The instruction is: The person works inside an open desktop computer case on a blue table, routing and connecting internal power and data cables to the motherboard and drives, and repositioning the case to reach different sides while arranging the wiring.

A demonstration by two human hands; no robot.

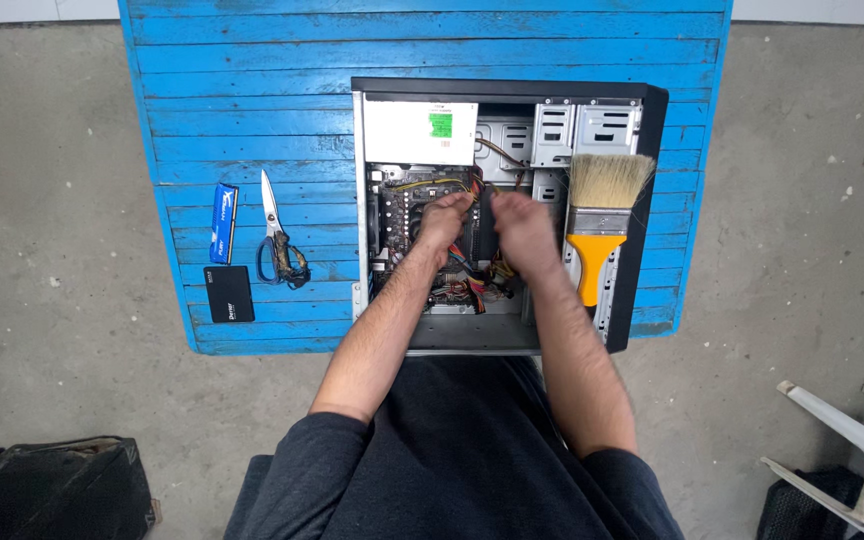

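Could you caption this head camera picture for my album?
Both hands, left and right, reach into an open computer case on a blue table.

fingertips of both hands hidden among cables (474, 285), chair (852, 450) cut off

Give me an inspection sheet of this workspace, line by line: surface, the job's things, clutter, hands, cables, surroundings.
Surface: blue plank table, paint worn.
Job's things: open computer case lying on its side; both hands are inside it, over the board.
Clutter: paintbrush with a yellow handle resting on the case's drive bays; scissors, blue memory stick and black flat drive on the table left of the case.
Hands: left hand and right hand close together around a dark part; grip unclear.
Cables: bundle of coloured wires inside the case, below the hands.
Surroundings: concrete floor; white plastic chair at lower right; dark case at lower left.
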